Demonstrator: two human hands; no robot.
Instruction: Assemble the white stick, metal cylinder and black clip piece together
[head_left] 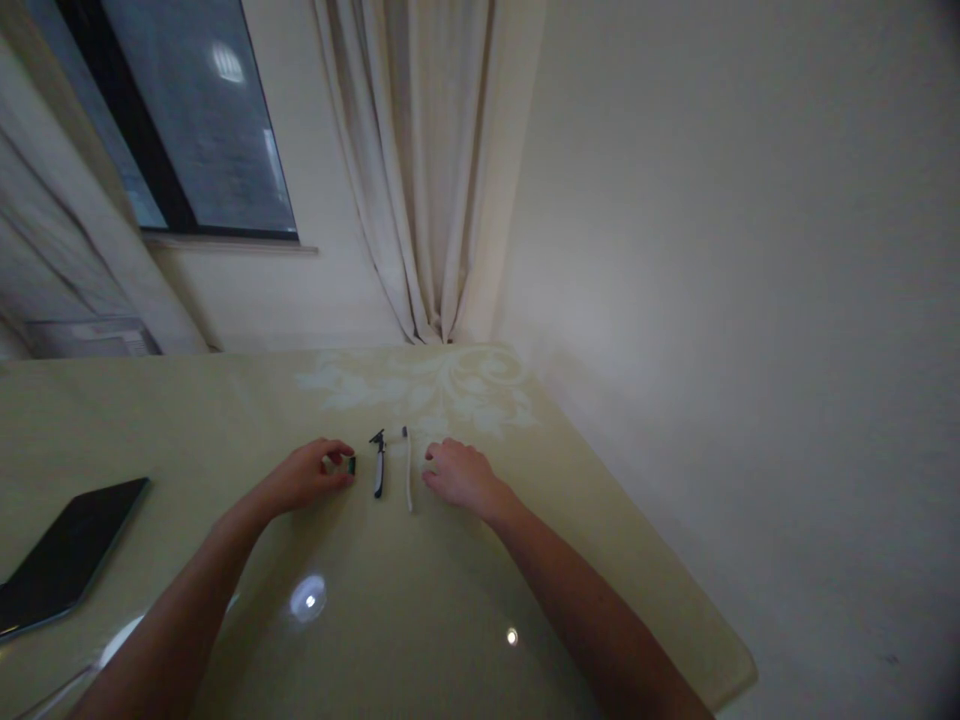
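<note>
Small dark object (352, 465) on the desk (420, 600), at the slightly parted fingers (346, 481) of the left hand (307, 475); contact unclear. Right hand (461, 475), fingers apart, lies just right of the toothbrush (409, 470); razor (379, 468) between.

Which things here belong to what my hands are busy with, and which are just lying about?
Likely part of the job:
small dark piece, at the fingertips of your left hand
razor, between your hands
toothbrush, beside your right hand

Likely just lying about:
dark tablet, off to the left
</note>
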